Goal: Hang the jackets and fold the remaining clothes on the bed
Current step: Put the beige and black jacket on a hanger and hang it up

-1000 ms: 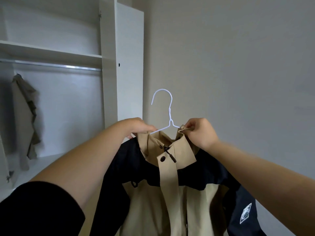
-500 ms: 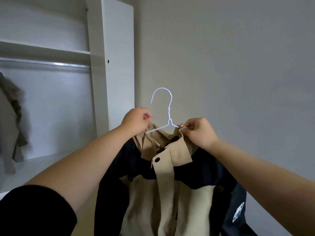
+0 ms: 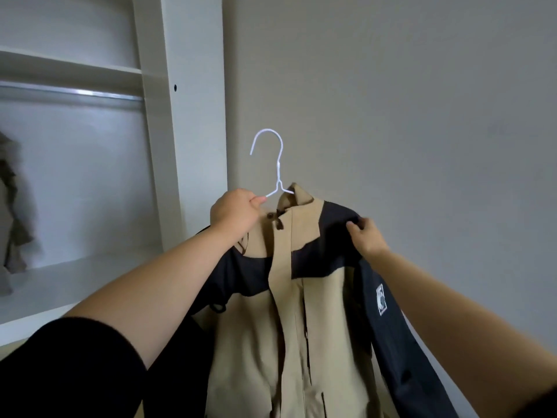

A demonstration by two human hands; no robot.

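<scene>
The tan and navy jacket (image 3: 301, 297) hangs in the air in front of the plain wall, just right of the wardrobe's white side panel (image 3: 187, 116), with its collar at the neck of a thin white wire hanger (image 3: 278, 173) and its body dropping out of the bottom of the view. It looks like a soft shell garment of moderate weight, limp, and probably a little slick, so it should slide along the wire if one shoulder is left unseated. The hanger itself seems light and springy and likely to flex under a lopsided load. The safest hold would be on the wire close under the hook, where the weight balances, with any tugging done at the shoulder seams, not the collar. The left hand (image 3: 235, 212) is closed round the wire's left arm beside the collar and bears the load. The right hand (image 3: 366, 236) is curled over the navy right shoulder, fingers and thumb pinching the cloth at the seam, apparently settling it over the end of the wire. The hook stands free and upright, well apart from the metal rail (image 3: 72, 93) inside the wardrobe, where another garment (image 3: 12, 221) hangs at the far left edge.
</scene>
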